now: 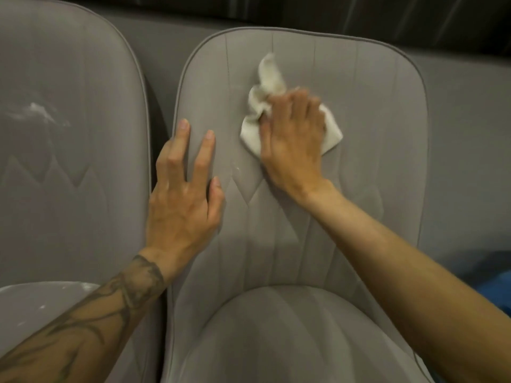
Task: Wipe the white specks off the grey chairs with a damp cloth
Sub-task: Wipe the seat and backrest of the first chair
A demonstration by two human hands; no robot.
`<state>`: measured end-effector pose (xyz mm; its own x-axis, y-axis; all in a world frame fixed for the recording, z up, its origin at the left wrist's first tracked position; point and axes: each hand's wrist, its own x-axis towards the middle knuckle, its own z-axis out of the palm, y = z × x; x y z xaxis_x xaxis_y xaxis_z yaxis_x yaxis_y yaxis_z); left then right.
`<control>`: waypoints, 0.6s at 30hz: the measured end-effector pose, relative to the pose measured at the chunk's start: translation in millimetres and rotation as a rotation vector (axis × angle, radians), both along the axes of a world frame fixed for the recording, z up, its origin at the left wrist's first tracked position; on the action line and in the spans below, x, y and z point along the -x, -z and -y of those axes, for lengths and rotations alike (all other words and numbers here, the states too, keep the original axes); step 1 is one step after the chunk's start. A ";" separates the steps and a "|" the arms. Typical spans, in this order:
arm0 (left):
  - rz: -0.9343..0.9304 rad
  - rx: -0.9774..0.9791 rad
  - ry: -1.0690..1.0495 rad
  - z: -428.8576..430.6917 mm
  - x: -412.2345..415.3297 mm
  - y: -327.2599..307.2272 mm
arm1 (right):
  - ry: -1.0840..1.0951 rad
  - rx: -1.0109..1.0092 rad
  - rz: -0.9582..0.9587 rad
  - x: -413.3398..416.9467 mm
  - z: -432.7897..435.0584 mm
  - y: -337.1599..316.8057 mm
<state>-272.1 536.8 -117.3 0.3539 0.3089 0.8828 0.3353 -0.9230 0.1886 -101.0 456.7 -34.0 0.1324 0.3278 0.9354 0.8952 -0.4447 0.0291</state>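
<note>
Right hand (pixel 293 136) is palm-down on the crumpled off-white cloth (pixel 265 106), fingers bent over the bunched fabric and pressing it against the backrest; the fingertips are blurred. That cloth sits high on the back of the middle grey upholstered chair (pixel 359 134), one tail of it sticking up above the knuckles and a corner poking out to the right of the hand. Left hand (pixel 185 194) is spread wide and holding nothing, fingers straight and flat on the same backrest, right by its piped left edge. Between the two hands, a small white fleck (pixel 237 169) shows on the fabric, just beside the stitched zigzag seam. Below the hands, the chair's rounded seat cushion (pixel 276 327). To the left, touching side by side, a second grey chair (pixel 69 161) with a smear of white specks (pixel 38 111) across its backrest and more dots on its seat (pixel 41 299). Far right, low down, something blue (pixel 495 288), too dim to identify.
</note>
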 end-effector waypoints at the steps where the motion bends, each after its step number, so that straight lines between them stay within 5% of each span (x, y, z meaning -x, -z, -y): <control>1: -0.002 0.003 0.000 0.6 0.0 0.1 | -0.034 0.078 0.035 1.7 6.5 5.4; 6: 0.006 -0.010 -0.001 0.6 -0.8 0.1 | 0.072 -0.107 0.033 -24.6 -7.7 -54.5; 9: 0.003 -0.013 -0.006 -0.5 -1.2 1.5 | 0.062 -0.182 -0.004 -21.2 -15.7 -37.7; 15: -0.006 0.000 -0.009 0.3 0.1 1.3 | -0.149 0.248 0.071 -2.6 33.9 95.1; 18: -0.002 -0.009 -0.004 0.6 -0.3 0.7 | -0.091 0.209 0.123 -24.0 35.8 69.0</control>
<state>-271.8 536.2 -118.0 0.3547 0.3023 0.8848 0.3399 -0.9232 0.1791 -77.0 420.8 -103.0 -0.0172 0.5206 0.8536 0.9151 -0.3357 0.2232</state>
